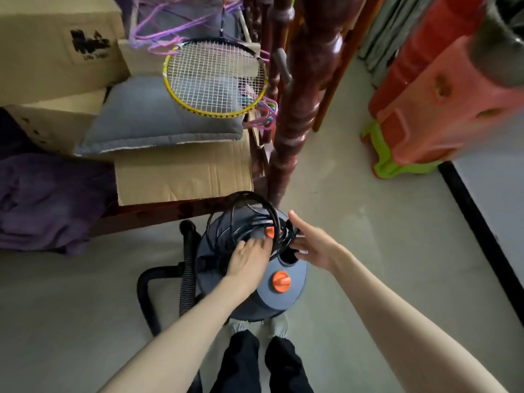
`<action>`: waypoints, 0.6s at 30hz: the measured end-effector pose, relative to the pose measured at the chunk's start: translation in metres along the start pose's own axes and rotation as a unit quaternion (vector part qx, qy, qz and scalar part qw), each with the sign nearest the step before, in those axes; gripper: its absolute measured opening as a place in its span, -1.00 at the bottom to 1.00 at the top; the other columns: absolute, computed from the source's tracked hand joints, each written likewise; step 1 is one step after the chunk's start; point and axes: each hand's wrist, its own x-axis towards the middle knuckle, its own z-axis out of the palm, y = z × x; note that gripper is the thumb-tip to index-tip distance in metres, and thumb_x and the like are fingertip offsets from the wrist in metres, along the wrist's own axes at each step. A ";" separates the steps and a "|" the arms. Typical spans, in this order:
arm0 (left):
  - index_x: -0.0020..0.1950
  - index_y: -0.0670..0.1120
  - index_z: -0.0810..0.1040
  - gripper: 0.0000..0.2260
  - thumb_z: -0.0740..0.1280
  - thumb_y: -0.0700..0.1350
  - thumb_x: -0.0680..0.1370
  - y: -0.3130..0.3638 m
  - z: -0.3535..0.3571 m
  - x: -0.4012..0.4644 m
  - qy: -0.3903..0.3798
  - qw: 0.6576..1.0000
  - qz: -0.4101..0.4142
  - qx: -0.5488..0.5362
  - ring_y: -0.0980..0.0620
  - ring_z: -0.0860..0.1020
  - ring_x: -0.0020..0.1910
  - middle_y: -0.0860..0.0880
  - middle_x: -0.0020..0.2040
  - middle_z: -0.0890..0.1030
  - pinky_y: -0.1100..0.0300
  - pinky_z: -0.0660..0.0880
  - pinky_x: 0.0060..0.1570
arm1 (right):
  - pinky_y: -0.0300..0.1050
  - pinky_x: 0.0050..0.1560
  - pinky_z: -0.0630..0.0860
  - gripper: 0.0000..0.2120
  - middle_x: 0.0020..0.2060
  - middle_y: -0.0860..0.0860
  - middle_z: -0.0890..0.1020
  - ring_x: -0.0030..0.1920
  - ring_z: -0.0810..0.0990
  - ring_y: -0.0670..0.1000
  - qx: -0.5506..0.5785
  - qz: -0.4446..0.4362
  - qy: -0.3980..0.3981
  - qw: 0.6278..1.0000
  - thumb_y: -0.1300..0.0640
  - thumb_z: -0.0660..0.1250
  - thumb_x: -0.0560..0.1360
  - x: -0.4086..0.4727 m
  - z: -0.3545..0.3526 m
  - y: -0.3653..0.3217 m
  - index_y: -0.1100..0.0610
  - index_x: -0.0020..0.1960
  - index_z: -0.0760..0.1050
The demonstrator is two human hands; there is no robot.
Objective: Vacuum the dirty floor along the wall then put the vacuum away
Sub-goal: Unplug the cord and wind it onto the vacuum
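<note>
On the floor [354, 222] directly below the head camera, a grey canister vacuum [283, 296] is standing just in front of the person's feet, and both hands are reaching down onto its top. The left hand [249, 258] is lying palm-down on the lid with its fingers fairly straight, pressing against the black power cord [241, 211] that is looped in a loose coil over the top of the vacuum; it is not clear whether any fingertip is hooking a strand. Just beyond its fingertips an orange switch [270, 232] is showing among the cord loops. The right hand [310, 243] is coming in from the other side, thumb up and fingers extended, with its fingertips touching the cord bundle; whether it is pinching the cord cannot be told. Nearer the person than both hands, an orange knob [281, 282] is sitting on the lid. To the outside of the left hand, the ribbed black hose [188, 268] is running down the side of the vacuum and curving across the floor. Beyond the hands, a dark wooden post [295, 114] is rising, and past the left hand a grey cushion [158, 120], a yellow badminton racket [215, 78] and cardboard boxes [56, 49] are piled up. Far off beyond the right hand, stacked plastic stools [431, 114] are standing.
</note>
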 end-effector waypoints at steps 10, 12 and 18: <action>-0.35 -0.08 0.56 -0.66 0.60 -0.07 -0.01 0.035 0.066 0.017 0.022 0.999 0.033 -0.008 0.02 0.51 -0.47 -0.01 -0.43 0.51 0.27 0.43 -0.42 | -0.02 0.18 0.41 -0.47 0.07 0.10 0.50 0.09 0.45 0.06 -0.142 -0.091 0.191 0.967 -0.26 0.24 0.50 0.048 0.004 0.071 0.22 0.13 0.34; -0.31 -0.12 0.57 -0.65 0.59 -0.06 0.02 0.036 0.070 0.019 0.029 0.999 0.025 -0.011 0.00 0.51 -0.45 -0.04 -0.40 0.50 0.24 0.44 -0.43 | 0.12 0.40 0.30 -0.17 0.29 0.15 0.43 0.31 0.39 0.10 -0.149 -0.097 0.189 0.966 -0.43 0.23 0.35 0.053 0.009 0.077 0.23 0.29 0.31; -0.03 -0.12 0.45 -0.55 0.53 -0.04 0.19 0.030 0.094 0.013 0.037 0.995 0.038 -0.081 -0.04 0.56 -0.23 -0.05 -0.22 0.52 0.14 0.48 -0.10 | -0.23 0.47 -0.13 -0.39 0.59 0.12 -0.08 0.58 -0.10 0.02 -0.211 -0.157 0.210 0.942 0.02 0.07 0.68 0.077 0.013 0.093 0.19 0.60 -0.12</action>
